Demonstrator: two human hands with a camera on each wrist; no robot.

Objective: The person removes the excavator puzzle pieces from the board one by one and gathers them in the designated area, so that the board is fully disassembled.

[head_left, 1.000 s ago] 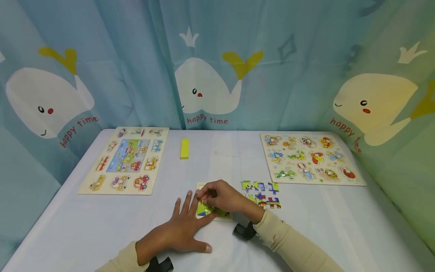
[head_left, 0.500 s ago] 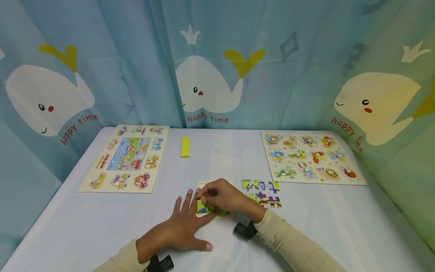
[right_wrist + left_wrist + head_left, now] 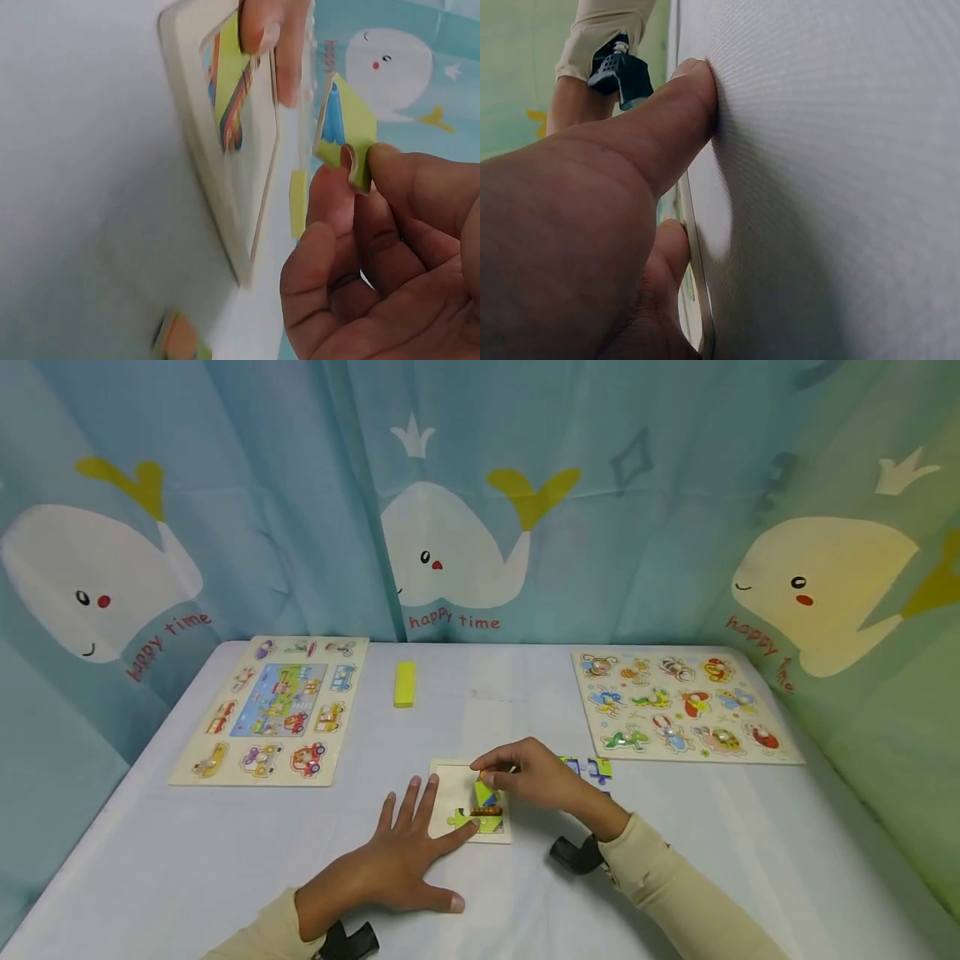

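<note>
My right hand [image 3: 532, 772] pinches a green-and-blue jigsaw piece [image 3: 352, 124] between thumb and fingers, lifted over the right part of a small wooden puzzle tray [image 3: 448, 781]. In the right wrist view the piece stands tilted, clear of the tray. Joined pieces [image 3: 480, 821] with green and a brown striped strip lie in the tray's lower right. My left hand [image 3: 397, 860] lies spread and palm down at the tray's left, one fingertip touching the pieces at the lower edge. Its thumb rests on the white cloth in the left wrist view.
Loose jigsaw pieces [image 3: 596, 768] lie right of the tray, partly hidden by my right hand. An insect puzzle board [image 3: 682, 706] is at the back right, a vehicle puzzle board [image 3: 273, 710] at the left. A yellow block [image 3: 405, 685] stands between them, before a whale-print curtain.
My right hand has moved right and up from the tray's left part, carrying the jigsaw piece and uncovering the tray's bare base. The left hand stays almost still.
</note>
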